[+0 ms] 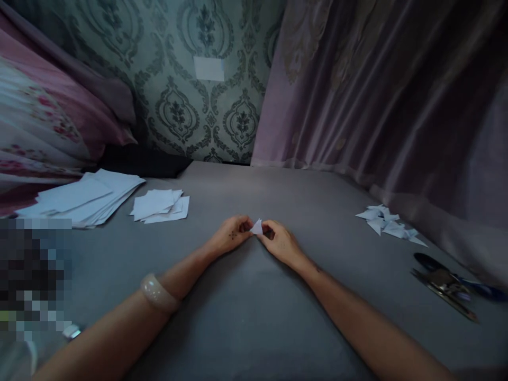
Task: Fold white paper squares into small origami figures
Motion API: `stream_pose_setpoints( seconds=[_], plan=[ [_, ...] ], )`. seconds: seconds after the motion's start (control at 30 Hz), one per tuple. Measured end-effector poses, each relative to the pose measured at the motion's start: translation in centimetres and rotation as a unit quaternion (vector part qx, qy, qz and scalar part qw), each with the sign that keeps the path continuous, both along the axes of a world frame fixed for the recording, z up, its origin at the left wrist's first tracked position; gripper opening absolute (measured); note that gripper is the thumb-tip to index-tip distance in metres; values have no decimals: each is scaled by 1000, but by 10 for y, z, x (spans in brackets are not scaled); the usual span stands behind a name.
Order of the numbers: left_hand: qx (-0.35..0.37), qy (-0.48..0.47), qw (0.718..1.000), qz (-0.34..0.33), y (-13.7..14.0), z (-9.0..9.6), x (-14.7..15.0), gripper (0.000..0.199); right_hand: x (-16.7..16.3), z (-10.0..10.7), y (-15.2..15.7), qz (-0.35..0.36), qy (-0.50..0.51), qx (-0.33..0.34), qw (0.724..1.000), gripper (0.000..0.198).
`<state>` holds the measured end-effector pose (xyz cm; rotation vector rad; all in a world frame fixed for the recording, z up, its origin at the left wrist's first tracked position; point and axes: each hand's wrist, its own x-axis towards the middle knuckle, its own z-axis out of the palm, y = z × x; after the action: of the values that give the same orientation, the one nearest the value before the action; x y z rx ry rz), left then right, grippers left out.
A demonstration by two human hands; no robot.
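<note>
Pointing up the view lengthwise, folded paper [257,228] tapers between both hands [233,234] [281,243].

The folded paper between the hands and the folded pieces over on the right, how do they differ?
The folded paper is a single piece, while the folded pieces are several, clustered together. The folded paper is held at the fingertips of the left hand and right hand; the folded pieces lie untouched on the table. Both are whitish and pointed.
</note>
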<state>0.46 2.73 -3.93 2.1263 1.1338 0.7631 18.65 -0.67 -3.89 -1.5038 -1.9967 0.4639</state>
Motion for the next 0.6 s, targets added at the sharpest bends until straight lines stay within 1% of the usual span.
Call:
stream_pose_setpoints(
  seconds=[0.07,0.1,0.2,0.3,0.37,0.47,0.53,0.6],
  plan=[
    [18,-11,1000,-12,-3,-2,-1,13,-2,-2,-3,5,-13,15,1000,15],
    [24,-13,1000,-15,-4,-2,-2,16,-2,-2,-5,13,-20,15,1000,16],
    [26,-10,1000,-11,-5,-1,-5,23,0,0,-12,50,-50,16,997,29],
    [11,-10,1000,12,-6,4,-8,22,3,4,-19,79,-82,12,993,42],
    [6,-15,1000,19,-8,6,-9,18,4,5,-22,82,-94,5,992,45],
    [35,-13,999,5,-9,6,-8,10,4,5,-22,77,-97,0,992,47],
    [61,-7,998,-7,-9,3,-6,10,4,4,-22,76,-96,-2,992,47],
    [72,-5,997,-4,-7,-2,-3,14,3,4,-21,76,-95,-2,993,46]
  ],
)
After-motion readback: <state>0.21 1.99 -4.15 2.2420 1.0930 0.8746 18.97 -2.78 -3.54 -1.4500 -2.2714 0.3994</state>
